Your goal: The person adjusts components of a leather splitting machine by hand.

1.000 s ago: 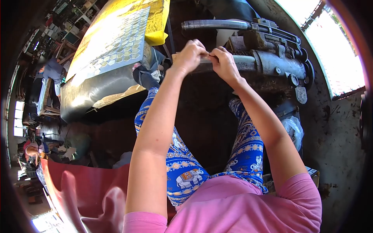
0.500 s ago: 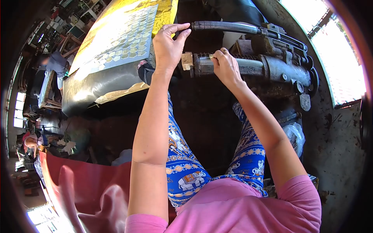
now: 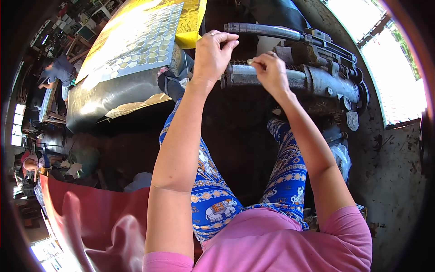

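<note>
My left hand [image 3: 212, 58] is raised with thumb and fingertips pinched beside the tip of the machine's upper dark metal bar [image 3: 265, 31]. Whatever lies between those fingertips is too small to make out. My right hand [image 3: 273, 72] is over the thicker lower metal arm [image 3: 242, 78], pinching a small pale piece [image 3: 250, 61]. A row of fine coiled wire runs along the top of that arm. Left of my hands, a grey sheet bearing rows of pale hexagons [image 3: 149, 50] lies on yellow material [image 3: 189, 27].
The heavy machine body [image 3: 331, 81] extends right toward a bright window. A black covered roll or table edge [image 3: 93, 106] stands at left, and glossy dark red sheeting [image 3: 104, 217] at lower left. A clear plastic bag [image 3: 340, 158] hangs at right. Two people work at far left.
My left hand has shifted right and slightly down, now covering the wooden block at the arm's end. My right hand has moved a little right. A person at far left has changed posture.
</note>
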Demonstrator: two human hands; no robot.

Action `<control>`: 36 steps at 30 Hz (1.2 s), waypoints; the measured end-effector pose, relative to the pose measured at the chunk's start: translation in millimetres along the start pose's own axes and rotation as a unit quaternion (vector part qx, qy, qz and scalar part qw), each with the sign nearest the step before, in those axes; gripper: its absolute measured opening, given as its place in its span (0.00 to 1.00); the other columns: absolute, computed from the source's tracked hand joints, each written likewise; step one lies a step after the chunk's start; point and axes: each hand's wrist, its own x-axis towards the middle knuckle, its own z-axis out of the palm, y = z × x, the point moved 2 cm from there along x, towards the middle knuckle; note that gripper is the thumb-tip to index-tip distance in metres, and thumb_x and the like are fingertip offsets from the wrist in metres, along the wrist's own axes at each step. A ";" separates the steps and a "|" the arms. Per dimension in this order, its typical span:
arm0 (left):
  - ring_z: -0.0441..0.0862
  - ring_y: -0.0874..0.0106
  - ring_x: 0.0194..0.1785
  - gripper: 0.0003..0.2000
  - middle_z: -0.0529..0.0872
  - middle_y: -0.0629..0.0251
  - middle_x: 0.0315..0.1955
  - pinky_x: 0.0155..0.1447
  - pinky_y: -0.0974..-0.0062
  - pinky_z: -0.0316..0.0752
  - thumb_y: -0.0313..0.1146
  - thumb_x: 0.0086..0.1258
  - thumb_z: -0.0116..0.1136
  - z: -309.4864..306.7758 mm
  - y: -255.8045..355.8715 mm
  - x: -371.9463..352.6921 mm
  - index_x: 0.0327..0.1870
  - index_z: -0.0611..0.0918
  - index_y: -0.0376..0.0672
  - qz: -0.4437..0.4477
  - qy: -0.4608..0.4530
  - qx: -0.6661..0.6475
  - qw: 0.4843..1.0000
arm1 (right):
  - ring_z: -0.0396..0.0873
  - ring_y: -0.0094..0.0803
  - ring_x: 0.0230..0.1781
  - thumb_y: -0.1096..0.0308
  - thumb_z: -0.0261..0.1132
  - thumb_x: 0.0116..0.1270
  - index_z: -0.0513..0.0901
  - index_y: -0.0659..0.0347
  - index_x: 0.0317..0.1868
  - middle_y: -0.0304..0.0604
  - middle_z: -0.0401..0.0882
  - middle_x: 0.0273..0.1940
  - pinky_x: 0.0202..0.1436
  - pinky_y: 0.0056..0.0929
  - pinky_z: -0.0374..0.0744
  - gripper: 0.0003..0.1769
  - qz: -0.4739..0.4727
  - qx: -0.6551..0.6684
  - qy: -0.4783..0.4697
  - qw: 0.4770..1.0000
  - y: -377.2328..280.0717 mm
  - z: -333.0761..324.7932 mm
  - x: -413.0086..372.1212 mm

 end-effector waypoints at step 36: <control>0.85 0.61 0.38 0.07 0.87 0.56 0.36 0.45 0.71 0.78 0.30 0.64 0.65 18.7 -9.2 -6.3 0.40 0.87 0.38 0.029 -0.058 0.062 0.996 | 0.81 0.49 0.35 0.76 0.69 0.55 0.84 0.67 0.30 0.52 0.81 0.31 0.40 0.40 0.78 0.03 -0.005 -0.050 -0.030 0.998 20.7 14.7 -2.2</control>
